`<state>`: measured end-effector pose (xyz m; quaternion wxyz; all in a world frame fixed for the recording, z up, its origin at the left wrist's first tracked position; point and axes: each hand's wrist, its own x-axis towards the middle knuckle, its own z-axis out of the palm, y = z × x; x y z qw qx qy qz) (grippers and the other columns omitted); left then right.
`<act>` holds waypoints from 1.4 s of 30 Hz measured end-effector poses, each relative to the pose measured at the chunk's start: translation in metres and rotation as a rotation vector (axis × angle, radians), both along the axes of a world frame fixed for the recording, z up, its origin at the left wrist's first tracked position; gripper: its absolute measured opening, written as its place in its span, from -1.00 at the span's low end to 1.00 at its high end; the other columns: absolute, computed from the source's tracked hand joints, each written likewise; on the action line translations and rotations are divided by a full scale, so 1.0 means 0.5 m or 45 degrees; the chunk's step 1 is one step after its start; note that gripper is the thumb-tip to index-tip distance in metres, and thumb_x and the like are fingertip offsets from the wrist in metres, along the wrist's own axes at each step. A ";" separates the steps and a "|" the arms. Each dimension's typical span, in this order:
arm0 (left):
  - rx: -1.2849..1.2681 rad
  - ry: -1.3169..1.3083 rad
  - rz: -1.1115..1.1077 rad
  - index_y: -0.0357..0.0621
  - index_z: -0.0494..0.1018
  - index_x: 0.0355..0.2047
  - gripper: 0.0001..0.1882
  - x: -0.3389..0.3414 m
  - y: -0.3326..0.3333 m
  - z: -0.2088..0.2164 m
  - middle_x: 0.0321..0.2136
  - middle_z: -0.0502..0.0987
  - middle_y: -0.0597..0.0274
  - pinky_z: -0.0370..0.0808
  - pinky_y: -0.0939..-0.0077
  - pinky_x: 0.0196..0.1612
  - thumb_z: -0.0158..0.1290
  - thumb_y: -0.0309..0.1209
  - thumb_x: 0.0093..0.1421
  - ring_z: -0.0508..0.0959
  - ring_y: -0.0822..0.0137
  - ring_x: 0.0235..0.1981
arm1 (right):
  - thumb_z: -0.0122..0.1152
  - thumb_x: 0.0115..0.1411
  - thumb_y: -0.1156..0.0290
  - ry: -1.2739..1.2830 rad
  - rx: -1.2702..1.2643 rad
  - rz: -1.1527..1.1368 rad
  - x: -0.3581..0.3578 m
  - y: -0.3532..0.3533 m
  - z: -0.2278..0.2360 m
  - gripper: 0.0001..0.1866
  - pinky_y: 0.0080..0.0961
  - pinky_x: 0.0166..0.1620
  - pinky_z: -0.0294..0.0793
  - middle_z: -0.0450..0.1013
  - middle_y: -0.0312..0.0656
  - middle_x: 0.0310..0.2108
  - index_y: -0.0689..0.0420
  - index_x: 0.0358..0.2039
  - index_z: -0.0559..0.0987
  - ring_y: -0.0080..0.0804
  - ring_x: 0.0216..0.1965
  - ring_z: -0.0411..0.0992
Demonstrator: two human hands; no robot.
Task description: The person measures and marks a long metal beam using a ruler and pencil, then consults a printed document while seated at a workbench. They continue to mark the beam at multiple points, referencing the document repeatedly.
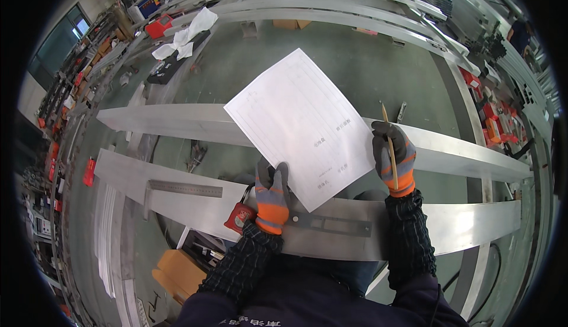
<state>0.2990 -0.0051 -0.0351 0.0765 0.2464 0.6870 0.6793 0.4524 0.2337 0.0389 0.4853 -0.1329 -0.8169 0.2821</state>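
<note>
A white printed sheet of paper [296, 114] is tilted in front of me, above the metal bars. My left hand [272, 194], in a grey and orange work glove, pinches its lower left edge. My right hand [395, 155], gloved alike, is closed around a pencil [391, 155] at the sheet's right edge. Beside my left hand lies a red tape measure [241, 217] on the near flat metal bar [461, 223]. A slotted metal plate [331, 224] rests on that bar between my forearms. Farther left on it sits a steel try square [184, 189].
Another long metal bar [177, 117] crosses behind the near one. A black case [168, 68] with white cloth [192, 31] stands back left. An open cardboard box [180, 275] is at lower left. Red parts boxes [492, 123] line the right side.
</note>
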 end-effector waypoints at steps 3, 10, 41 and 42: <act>0.287 -0.429 0.011 -0.27 0.33 0.21 -0.61 0.006 0.007 0.006 0.00 0.53 0.14 0.52 0.53 0.02 0.04 -0.50 0.41 0.53 0.39 -0.02 | 0.15 0.15 0.66 0.023 -0.135 0.017 -0.003 -0.019 0.009 -0.75 -0.42 -0.13 0.56 0.58 -0.05 -0.28 0.21 -0.15 0.64 -0.21 -0.28 0.58; 0.417 -0.632 -0.016 -0.26 0.22 0.32 -0.51 0.000 0.010 -0.022 0.05 0.50 0.11 0.54 0.55 0.12 0.00 -0.57 0.41 0.52 0.35 0.08 | 0.16 0.14 0.63 0.034 -0.088 0.034 -0.003 -0.015 0.015 -0.74 -0.42 -0.14 0.55 0.58 -0.07 -0.30 0.21 -0.15 0.64 -0.21 -0.28 0.57; 0.045 0.136 0.068 -0.27 0.35 0.19 -0.61 -0.001 0.006 -0.023 -0.22 0.53 0.25 0.47 0.57 -0.18 0.07 -0.48 0.39 0.46 0.49 -0.24 | 0.16 0.15 0.64 0.014 -0.048 0.010 -0.003 -0.002 -0.001 -0.74 -0.37 -0.12 0.56 0.59 -0.07 -0.25 0.19 -0.14 0.64 -0.16 -0.26 0.58; 0.049 0.037 0.049 -0.27 0.35 0.20 -0.60 0.004 0.014 -0.002 -0.23 0.53 0.26 0.47 0.58 -0.19 0.07 -0.49 0.39 0.45 0.50 -0.25 | 0.16 0.15 0.64 -0.001 -0.060 0.016 0.003 0.003 -0.005 -0.74 -0.38 -0.12 0.56 0.60 -0.06 -0.25 0.19 -0.14 0.64 -0.16 -0.26 0.58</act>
